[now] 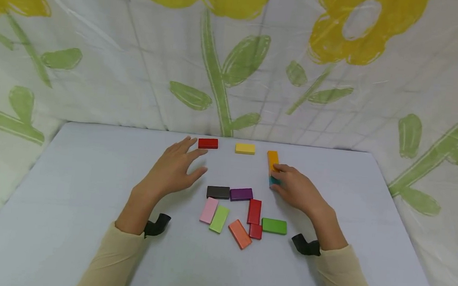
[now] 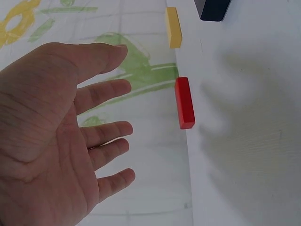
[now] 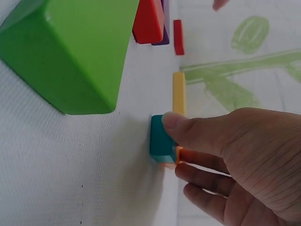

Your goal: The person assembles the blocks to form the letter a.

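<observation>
My right hand (image 1: 299, 191) is at a teal block (image 3: 161, 135), with the thumb against it and the fingers bent around its far side. An orange block (image 1: 272, 157) lies end to end with the teal one, partly covered by the fingers. My left hand (image 1: 172, 170) hovers over the table with fingers spread and holds nothing. Its fingertips are nearest to a red block (image 1: 208, 143) at the back edge; in the left wrist view this red block (image 2: 185, 103) is apart from the hand. A yellow block (image 1: 245, 149) lies between the hands.
In the middle of the white table (image 1: 67, 202) lie a black block (image 1: 218, 192), a purple block (image 1: 241, 194), a pink block (image 1: 209, 210), a lime block (image 1: 219, 219), a coral block (image 1: 239, 234), a green block (image 1: 274, 226) and two more red blocks (image 1: 254, 211). A flowered curtain (image 1: 146, 64) hangs behind.
</observation>
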Motion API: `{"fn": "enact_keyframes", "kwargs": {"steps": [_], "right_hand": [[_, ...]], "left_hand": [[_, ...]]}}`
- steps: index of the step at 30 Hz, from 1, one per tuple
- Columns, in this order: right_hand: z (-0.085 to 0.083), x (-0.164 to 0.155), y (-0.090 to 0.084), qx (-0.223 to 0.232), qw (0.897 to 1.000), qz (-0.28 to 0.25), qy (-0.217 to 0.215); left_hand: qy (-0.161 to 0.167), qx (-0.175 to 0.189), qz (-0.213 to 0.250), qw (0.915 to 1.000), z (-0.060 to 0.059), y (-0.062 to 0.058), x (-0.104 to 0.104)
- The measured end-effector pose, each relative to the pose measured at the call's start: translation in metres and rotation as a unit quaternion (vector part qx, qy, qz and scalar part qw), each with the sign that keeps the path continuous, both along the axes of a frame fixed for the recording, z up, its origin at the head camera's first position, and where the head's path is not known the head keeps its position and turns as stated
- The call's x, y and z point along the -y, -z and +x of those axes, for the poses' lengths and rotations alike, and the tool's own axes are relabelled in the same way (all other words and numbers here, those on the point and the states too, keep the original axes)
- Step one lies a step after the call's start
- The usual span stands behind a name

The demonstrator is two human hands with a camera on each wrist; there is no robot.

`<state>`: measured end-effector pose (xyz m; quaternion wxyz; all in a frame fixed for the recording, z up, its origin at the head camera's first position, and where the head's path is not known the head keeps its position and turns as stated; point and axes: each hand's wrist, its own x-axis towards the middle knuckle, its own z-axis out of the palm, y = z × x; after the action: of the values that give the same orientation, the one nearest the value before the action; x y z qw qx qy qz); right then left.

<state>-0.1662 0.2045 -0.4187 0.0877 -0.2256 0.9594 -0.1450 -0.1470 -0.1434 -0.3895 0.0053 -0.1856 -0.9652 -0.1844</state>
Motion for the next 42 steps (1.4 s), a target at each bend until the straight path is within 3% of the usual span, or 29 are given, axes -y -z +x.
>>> {"fn": "enact_keyframes", "kwargs": {"steps": [7,15,23,28,32,37,42], "right_hand": [[-0.006,0.000,-0.007,-0.013,1.000,-0.008,0.003],[0.004,-0.003,-0.001,0.003,1.000,-0.013,-0.007],[-0.008,0.005,-0.004,-0.012,0.999,-0.032,-0.018],[-0.009,0.015,-0.002,-0.011,0.999,-0.032,-0.027],[-0.009,0.014,-0.003,-0.018,0.999,-0.029,-0.033],[-0.012,0.012,-0.004,-0.017,0.999,-0.038,-0.034],[-0.012,0.007,-0.005,-0.009,0.998,-0.044,-0.039]], "left_hand": [[0.001,-0.016,-0.002,0.9999,-0.005,-0.012,0.000],[0.001,-0.003,-0.004,1.0000,0.004,0.003,0.000],[0.001,-0.018,-0.017,0.9997,0.002,-0.006,0.003],[0.024,-0.036,-0.009,0.9990,0.008,-0.005,0.000],[0.047,-0.043,0.001,0.9979,0.005,-0.006,-0.008],[0.072,-0.023,-0.005,0.9971,-0.003,-0.010,-0.012],[0.075,-0.004,-0.027,0.9968,-0.009,-0.013,-0.017]]}}
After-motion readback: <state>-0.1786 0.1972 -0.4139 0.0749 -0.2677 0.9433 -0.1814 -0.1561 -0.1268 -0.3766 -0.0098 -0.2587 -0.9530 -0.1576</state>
